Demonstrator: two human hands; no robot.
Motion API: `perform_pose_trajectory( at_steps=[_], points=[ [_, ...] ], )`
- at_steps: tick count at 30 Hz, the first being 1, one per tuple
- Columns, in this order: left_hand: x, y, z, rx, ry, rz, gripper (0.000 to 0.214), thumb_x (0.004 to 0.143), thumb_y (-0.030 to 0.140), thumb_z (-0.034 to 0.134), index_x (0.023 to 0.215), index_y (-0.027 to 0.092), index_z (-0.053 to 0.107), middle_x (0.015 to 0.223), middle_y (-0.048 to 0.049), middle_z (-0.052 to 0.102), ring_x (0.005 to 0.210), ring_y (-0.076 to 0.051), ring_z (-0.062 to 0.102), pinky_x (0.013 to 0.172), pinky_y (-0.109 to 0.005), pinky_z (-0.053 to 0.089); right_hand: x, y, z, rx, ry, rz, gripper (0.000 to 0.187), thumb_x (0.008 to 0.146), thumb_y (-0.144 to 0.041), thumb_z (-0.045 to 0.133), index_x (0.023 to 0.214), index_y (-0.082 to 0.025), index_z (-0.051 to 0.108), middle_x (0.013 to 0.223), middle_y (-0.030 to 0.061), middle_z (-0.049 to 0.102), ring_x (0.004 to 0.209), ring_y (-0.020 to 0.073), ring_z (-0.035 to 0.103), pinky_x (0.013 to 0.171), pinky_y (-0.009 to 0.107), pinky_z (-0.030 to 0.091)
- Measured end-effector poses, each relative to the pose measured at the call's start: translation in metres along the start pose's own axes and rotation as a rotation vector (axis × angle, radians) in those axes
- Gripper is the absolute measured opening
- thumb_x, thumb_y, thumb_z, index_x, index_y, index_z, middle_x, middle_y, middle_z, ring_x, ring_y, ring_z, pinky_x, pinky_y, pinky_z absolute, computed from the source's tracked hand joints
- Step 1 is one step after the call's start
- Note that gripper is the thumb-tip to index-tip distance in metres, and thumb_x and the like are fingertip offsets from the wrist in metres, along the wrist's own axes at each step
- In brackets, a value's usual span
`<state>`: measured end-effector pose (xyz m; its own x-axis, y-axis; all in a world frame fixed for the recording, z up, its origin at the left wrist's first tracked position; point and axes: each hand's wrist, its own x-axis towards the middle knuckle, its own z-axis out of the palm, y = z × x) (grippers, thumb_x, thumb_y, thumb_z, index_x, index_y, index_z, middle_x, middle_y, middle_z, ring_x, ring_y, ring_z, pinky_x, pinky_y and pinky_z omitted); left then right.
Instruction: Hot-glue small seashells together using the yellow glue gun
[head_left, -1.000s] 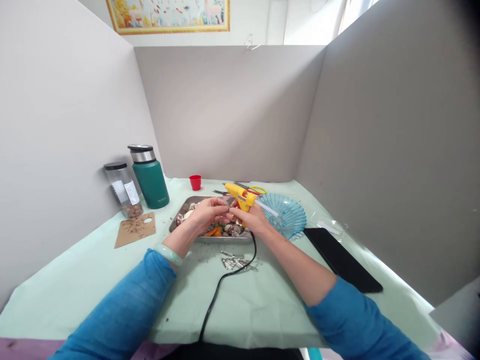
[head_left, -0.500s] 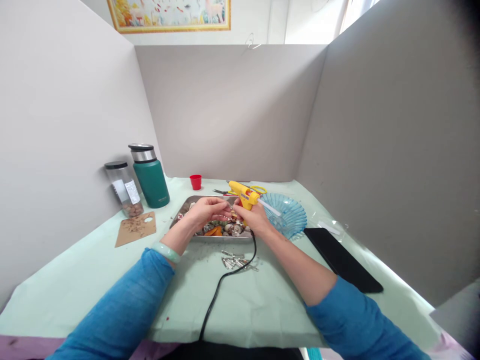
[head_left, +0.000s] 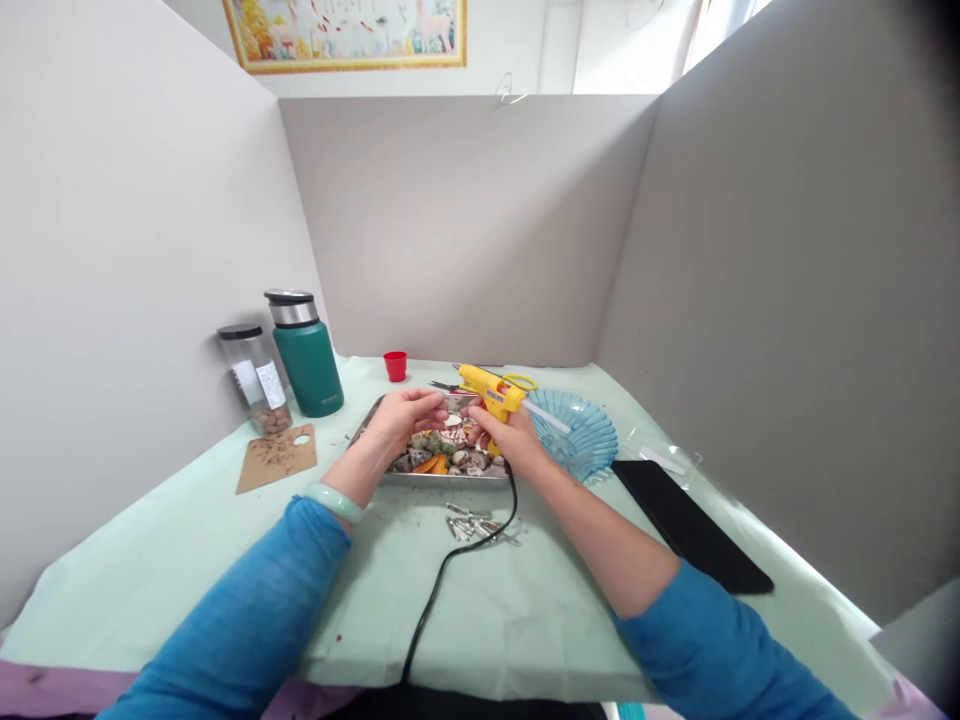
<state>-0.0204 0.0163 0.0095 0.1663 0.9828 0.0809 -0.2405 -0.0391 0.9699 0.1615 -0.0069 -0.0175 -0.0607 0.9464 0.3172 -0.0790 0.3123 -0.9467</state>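
My right hand (head_left: 512, 437) is wrapped round the grip of a yellow glue gun (head_left: 489, 390), whose nozzle points left towards my left hand. Its black cord (head_left: 450, 565) runs down to the table's near edge. My left hand (head_left: 406, 419) hovers over a metal tray (head_left: 450, 478) filled with shells and small stones; its fingertips are pinched on something tiny that I cannot make out, just in front of the gun's nozzle. A jade-green bangle (head_left: 334, 501) sits on my left wrist.
Small metal clips (head_left: 472, 524) lie in front of the tray. A blue glass shell dish (head_left: 585, 435), scissors (head_left: 517, 381) and a red cup (head_left: 395, 365) stand behind. A green flask (head_left: 307, 353), a jar (head_left: 255, 376), a brown card (head_left: 276, 457) are left; a black phone (head_left: 690, 523) right.
Both hands have lifted slightly away from me over the tray, and the glue gun's nozzle has stayed at my left fingertips. More of the tray's shells now show below my hands.
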Motion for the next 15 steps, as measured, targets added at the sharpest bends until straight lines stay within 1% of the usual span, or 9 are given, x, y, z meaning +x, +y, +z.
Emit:
perform_pose_trajectory(
  at_steps=[3,7,10,15],
  points=[
    [0.003,0.001,-0.004,-0.096,0.088,-0.004,0.014,0.073,0.015,0.079,0.080,0.009,0.068,0.070,-0.0065,0.071,0.061,-0.014,0.068,0.062,-0.025,0.057,-0.004,-0.007,-0.001,0.048,-0.091,0.002,0.031,0.073,-0.046,0.074,0.086,-0.021,0.061,0.077,0.0024,0.072,0.050,0.0118,0.060,0.043,0.022,0.045],
    [0.004,0.003,-0.005,-0.171,0.159,-0.038,0.012,0.074,0.014,0.078,0.081,0.010,0.068,0.067,-0.0057,0.069,0.056,-0.012,0.065,0.060,-0.024,0.056,-0.007,-0.012,-0.004,0.008,-0.200,0.047,0.034,0.075,-0.051,0.072,0.081,-0.018,0.063,0.079,0.0041,0.074,0.046,0.0098,0.057,0.042,0.022,0.045],
    [0.003,0.004,-0.004,-0.185,0.179,-0.049,0.010,0.075,0.014,0.077,0.079,0.010,0.069,0.066,-0.0052,0.068,0.054,-0.011,0.063,0.059,-0.024,0.055,-0.008,-0.012,-0.005,-0.001,-0.231,0.073,0.034,0.074,-0.050,0.073,0.082,-0.018,0.063,0.080,0.0039,0.075,0.045,0.0093,0.057,0.041,0.021,0.045],
    [0.001,0.006,-0.002,-0.188,0.193,-0.043,0.007,0.077,0.015,0.074,0.080,0.010,0.069,0.065,-0.0041,0.068,0.054,-0.011,0.062,0.056,-0.023,0.054,-0.007,-0.010,-0.005,-0.005,-0.230,0.085,0.033,0.073,-0.047,0.074,0.082,-0.017,0.063,0.079,0.0043,0.075,0.044,0.0091,0.058,0.040,0.020,0.045]
  ],
)
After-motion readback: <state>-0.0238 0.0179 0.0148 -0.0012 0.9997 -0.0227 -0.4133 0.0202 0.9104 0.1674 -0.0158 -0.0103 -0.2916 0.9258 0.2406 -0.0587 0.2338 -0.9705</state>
